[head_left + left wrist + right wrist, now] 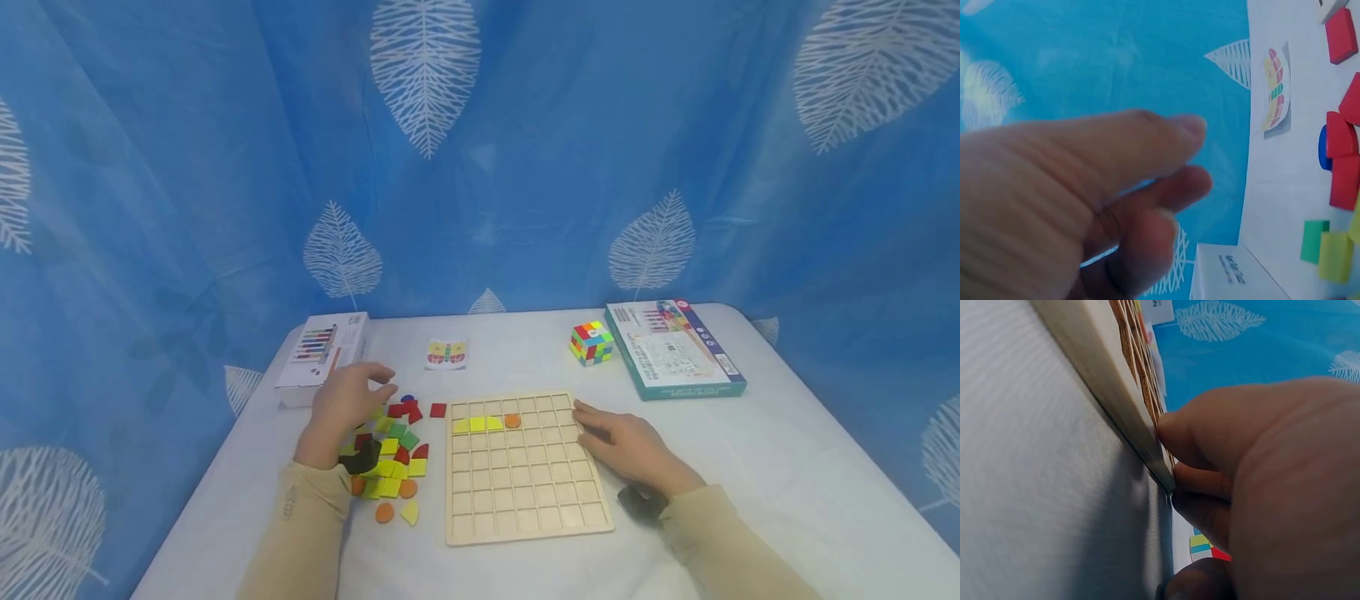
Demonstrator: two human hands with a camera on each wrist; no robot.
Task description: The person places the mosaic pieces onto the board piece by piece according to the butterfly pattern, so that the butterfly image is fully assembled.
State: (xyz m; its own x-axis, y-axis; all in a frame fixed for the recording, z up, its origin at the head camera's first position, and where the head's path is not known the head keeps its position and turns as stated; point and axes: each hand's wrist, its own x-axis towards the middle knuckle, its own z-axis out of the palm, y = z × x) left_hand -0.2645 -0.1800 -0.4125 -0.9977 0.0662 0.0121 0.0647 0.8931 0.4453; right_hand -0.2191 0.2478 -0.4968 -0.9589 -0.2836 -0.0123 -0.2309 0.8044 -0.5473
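Note:
In the head view my left hand [347, 412] hovers over the far left of a heap of colored wooden pieces [388, 469], fingers loosely bent. Nothing shows between its thumb and fingers [1159, 250] in the left wrist view. My right hand [630, 446] touches the right edge of a wooden grid board [506, 481], near its far corner. The right wrist view has the thumb [1175, 431] on the board's rim and fingertips beside it. Three yellow pieces [477, 424] and an orange disc [512, 421] lie in one row of the board.
A butterfly pattern card [447, 354] lies beyond the board. One red square [438, 410] sits by the board's far left corner. A white box [347, 340] stands back left; a puzzle cube [591, 342] and a teal-edged box [678, 354] are back right.

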